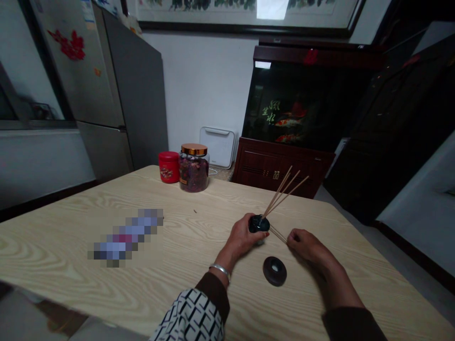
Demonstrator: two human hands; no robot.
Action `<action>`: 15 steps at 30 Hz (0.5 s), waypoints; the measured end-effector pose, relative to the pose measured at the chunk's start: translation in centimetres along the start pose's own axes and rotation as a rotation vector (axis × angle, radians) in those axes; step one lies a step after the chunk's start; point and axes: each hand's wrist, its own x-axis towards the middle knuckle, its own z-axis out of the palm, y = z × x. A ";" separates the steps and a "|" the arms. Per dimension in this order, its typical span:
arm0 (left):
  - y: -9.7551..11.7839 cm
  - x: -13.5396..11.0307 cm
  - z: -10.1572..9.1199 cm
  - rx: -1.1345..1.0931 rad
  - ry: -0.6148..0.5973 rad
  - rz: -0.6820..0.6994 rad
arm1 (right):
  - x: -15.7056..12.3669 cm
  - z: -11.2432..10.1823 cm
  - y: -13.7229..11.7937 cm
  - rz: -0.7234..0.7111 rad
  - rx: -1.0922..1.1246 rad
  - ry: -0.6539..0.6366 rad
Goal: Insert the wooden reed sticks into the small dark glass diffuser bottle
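Observation:
My left hand (245,235) is wrapped round a small dark glass diffuser bottle (259,222) on the table. Several thin reed sticks (284,190) rise out of its mouth, slanting to the upper right. To the right of the bottle, my right hand (305,244) has its fingers closed on the near end of a few more reed sticks (278,234). Their far ends reach to the bottle's side, low over the tabletop. Between my forearms lies a dark round cap (275,271) with a pale spot at its centre.
A pale wood-grain table (170,293) spans the view. At its back edge stand a red canister (169,167) and a glass jar (194,170) with a copper-coloured lid. A blurred-out flat item (124,238) lies at left. Behind are a fridge (142,94) and a fish tank (295,104).

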 end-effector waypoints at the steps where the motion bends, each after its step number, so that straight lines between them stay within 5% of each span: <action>1: 0.0 0.0 0.0 0.003 0.001 -0.001 | -0.1 -0.4 0.0 0.005 0.045 0.044; 4: 0.0 0.0 -0.1 0.017 0.008 0.004 | -0.3 -2.1 -0.2 0.023 0.289 0.262; 8: -0.2 0.0 -0.1 0.024 0.012 0.011 | -1.2 -4.8 -1.8 0.051 0.917 0.621; 11: -0.2 0.0 -0.2 0.027 0.013 0.003 | -1.9 -5.6 -4.2 -0.024 1.317 0.672; 15: -0.2 0.1 -0.1 0.047 0.005 0.001 | -2.4 -4.7 -7.7 -0.136 1.421 0.654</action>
